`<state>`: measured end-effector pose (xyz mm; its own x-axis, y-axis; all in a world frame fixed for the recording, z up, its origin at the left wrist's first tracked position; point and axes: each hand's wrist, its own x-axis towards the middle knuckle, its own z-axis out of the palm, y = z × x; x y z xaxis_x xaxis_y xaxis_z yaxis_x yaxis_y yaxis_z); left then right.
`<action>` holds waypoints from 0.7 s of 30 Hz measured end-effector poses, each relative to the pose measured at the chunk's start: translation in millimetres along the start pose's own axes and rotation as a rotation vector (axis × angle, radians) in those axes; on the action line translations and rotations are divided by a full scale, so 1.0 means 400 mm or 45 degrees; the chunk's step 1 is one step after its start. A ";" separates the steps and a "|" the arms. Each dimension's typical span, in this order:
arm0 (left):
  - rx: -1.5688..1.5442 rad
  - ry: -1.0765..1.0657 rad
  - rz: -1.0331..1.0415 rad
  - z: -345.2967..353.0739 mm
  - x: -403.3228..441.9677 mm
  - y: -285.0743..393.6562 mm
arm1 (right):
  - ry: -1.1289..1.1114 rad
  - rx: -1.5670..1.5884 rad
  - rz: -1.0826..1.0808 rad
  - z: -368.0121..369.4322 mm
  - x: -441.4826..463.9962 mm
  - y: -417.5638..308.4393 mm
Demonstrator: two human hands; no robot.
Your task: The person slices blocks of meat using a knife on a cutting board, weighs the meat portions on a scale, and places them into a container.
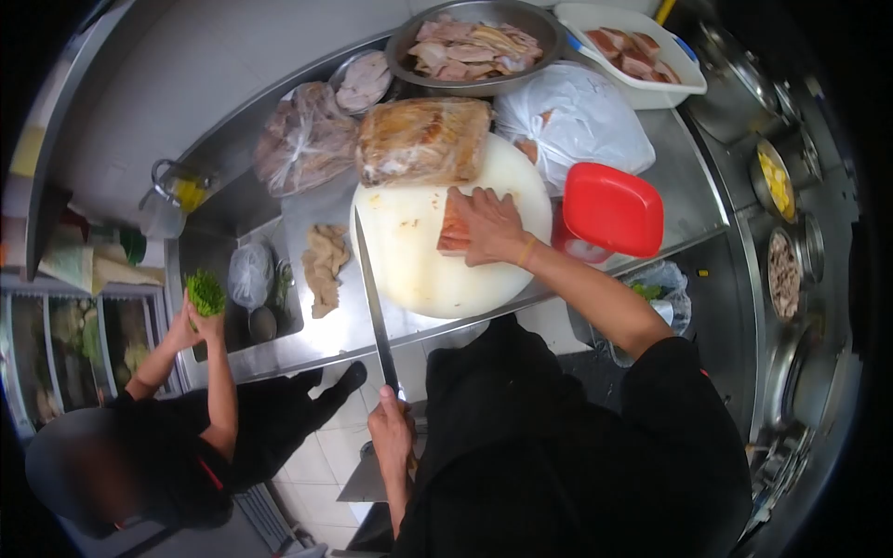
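Observation:
My left hand [391,430], its fingers closed, holds the handle of a long knife [372,302]. The blade points up past the left edge of a round white cutting board [409,279], its tip near the board's upper left. My right hand [491,223] lies over a reddish block of meat [453,232] on the board, fingers curved over its top and side. Behind it, a large plastic-wrapped brown block [423,139] rests on the board's back edge. A red-lidded container [612,209] stands just right of the board. A beige cloth [325,270] lies to its left.
At the back are a metal bowl of meat [474,46], a white tray [670,91] with meat pieces, a white plastic bag [577,121] and a wrapped bundle [302,139]. A co-worker [167,446] at the left holds green herbs [205,294] by the sink.

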<state>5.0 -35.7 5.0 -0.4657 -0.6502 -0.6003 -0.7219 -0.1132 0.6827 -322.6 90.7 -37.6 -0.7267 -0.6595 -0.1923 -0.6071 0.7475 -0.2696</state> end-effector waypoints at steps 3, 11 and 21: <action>0.024 -0.053 0.063 0.002 0.021 -0.007 | 0.106 0.021 0.025 0.006 -0.004 -0.007; 0.025 -0.086 0.106 0.003 0.039 -0.029 | 0.170 0.418 0.056 -0.039 -0.137 -0.002; 0.153 -0.135 0.228 -0.046 0.023 -0.069 | 0.562 0.146 0.136 -0.289 -0.314 0.257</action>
<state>30.0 -52.4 -11.5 -0.6382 -0.5689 -0.5186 -0.6758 0.0914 0.7314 -330.9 259.7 68.0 -0.8656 -0.4639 0.1887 -0.5000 0.7793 -0.3778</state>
